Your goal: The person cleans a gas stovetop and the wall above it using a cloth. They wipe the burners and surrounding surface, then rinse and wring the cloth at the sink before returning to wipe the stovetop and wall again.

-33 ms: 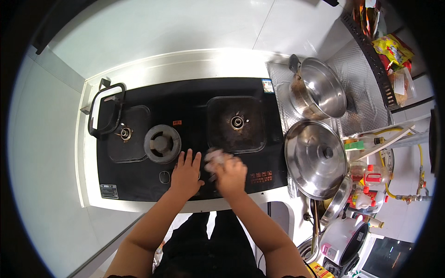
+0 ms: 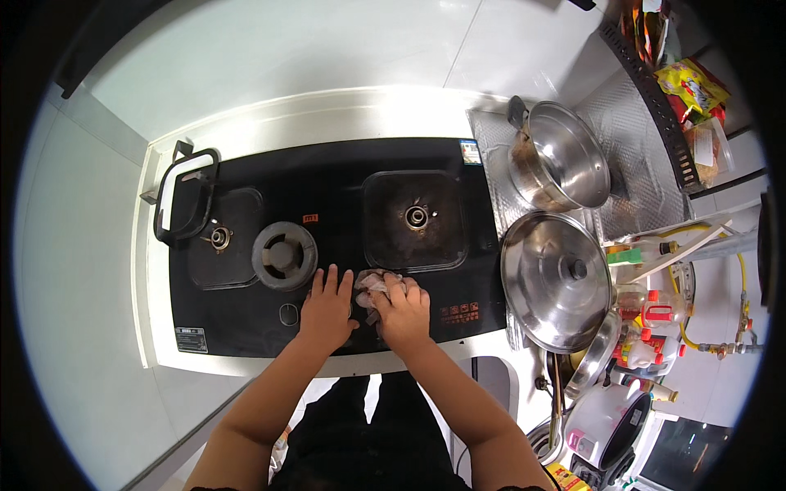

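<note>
Head: burner cap (image 2: 264, 268) near left hand (image 2: 327, 314)

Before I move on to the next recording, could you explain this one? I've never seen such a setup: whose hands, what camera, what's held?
There is no robot here: these are a person's own bare hands. A wide fisheye camera worn on the head looks down at them, which is why straight edges bend near the rim. The left hand lies flat on the black stove. The right hand holds a crumpled pale wipe, perhaps cloth or tissue, against it. A grey ring also lies on the stove. To its right are a steel pot and a round lid.
</note>
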`<state>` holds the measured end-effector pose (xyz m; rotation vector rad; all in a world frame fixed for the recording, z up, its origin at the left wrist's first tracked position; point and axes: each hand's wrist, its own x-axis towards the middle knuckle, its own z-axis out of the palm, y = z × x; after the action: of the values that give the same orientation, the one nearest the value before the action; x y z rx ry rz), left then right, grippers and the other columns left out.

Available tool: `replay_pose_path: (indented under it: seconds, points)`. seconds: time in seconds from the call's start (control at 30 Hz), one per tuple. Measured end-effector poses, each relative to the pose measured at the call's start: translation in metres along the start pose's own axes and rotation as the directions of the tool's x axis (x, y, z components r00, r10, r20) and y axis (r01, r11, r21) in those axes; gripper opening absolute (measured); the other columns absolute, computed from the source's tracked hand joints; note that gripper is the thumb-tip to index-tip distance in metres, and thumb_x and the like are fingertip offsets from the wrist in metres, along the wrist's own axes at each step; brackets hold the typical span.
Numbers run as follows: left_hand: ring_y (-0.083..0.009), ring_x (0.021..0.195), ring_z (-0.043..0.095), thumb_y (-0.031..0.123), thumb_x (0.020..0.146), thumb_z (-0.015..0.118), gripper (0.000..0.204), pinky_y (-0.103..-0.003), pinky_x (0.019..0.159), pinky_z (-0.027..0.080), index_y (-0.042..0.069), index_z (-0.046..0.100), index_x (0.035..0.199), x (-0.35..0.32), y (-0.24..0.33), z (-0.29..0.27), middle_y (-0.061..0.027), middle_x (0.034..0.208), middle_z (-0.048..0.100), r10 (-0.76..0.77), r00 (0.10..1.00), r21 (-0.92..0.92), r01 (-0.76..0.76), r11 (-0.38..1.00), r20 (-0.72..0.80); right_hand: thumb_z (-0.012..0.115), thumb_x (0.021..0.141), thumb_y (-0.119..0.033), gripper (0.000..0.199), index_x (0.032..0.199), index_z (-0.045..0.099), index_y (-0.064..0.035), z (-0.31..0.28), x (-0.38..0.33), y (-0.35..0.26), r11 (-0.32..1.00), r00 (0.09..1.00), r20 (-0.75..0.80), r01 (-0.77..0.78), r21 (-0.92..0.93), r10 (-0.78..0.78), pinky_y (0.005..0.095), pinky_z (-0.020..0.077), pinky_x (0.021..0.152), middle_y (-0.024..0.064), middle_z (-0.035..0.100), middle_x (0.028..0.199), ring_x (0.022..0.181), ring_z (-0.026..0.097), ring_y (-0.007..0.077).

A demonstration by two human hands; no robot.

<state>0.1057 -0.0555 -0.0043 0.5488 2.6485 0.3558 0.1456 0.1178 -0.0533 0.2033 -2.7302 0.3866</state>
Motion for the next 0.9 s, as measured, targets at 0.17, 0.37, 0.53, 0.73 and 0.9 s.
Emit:
replay_pose_path:
  seconds: [0.17,0.37,0.53,0.73,0.9]
  points:
    - [-0.0447,0.135,0.031,0.025,0.070,0.080,0.088,-0.053,0.104,0.037,0.008,0.033,0.143,0.002,0.004,-0.002,-0.0265,0.147,0.029,0.013,1.000,0.092,-0.015,0.996,0.024,0.065,0.077,-0.025,0.032,0.108,0.064,-0.0155,-0.022,0.023,0.071,0.880,0.910,-0.026,-0.406,-0.248,0.413,0.0452,0.0397,0.070,0.0116,0.055,0.105,0.093,0.050,0.0319]
    - [-0.0481,0.133,0.033,0.031,0.068,0.081,0.088,-0.059,0.102,0.035,0.006,0.038,0.141,0.010,0.011,-0.003,-0.0312,0.146,0.029,-0.007,0.996,0.252,-0.016,0.968,0.091,0.059,0.084,-0.020,0.040,0.123,0.057,-0.0079,-0.017,-0.022,0.027,0.904,0.955,-0.102,-0.298,-0.306,0.280,0.0459,0.0395,0.070,0.0168,0.054,0.109,0.089,0.051,0.0354]
    - [-0.0480,0.133,0.034,0.033,0.068,0.080,0.089,-0.059,0.102,0.034,0.005,0.038,0.141,0.016,0.013,0.002,-0.0324,0.146,0.027,-0.025,0.991,0.331,-0.021,0.943,0.133,0.059,0.083,-0.020,0.042,0.121,0.058,-0.0033,-0.016,0.004,0.051,0.871,0.899,-0.091,-0.437,-0.225,0.428,0.0452,0.0400,0.072,0.0164,0.054,0.106,0.090,0.051,0.0359]
    - [-0.0491,0.133,0.032,0.031,0.074,0.076,0.084,-0.060,0.104,0.031,0.003,0.036,0.143,0.020,0.019,-0.009,-0.0324,0.147,0.026,-0.054,0.980,0.336,-0.013,0.942,0.189,0.063,0.079,-0.022,0.048,0.123,0.058,-0.0054,-0.026,-0.006,0.052,0.880,0.888,-0.005,-0.455,-0.136,0.459,0.0467,0.0404,0.077,0.0188,0.054,0.113,0.097,0.050,0.0376]
    - [-0.0487,0.133,0.033,0.032,0.072,0.077,0.086,-0.059,0.104,0.032,0.003,0.037,0.142,0.019,0.020,-0.008,-0.0324,0.147,0.026,-0.048,0.981,0.331,-0.017,0.943,0.188,0.066,0.077,-0.024,0.047,0.120,0.062,-0.0051,-0.020,0.007,0.070,0.855,0.868,-0.024,-0.493,-0.160,0.495,0.0454,0.0407,0.080,0.0182,0.052,0.112,0.099,0.049,0.0362]
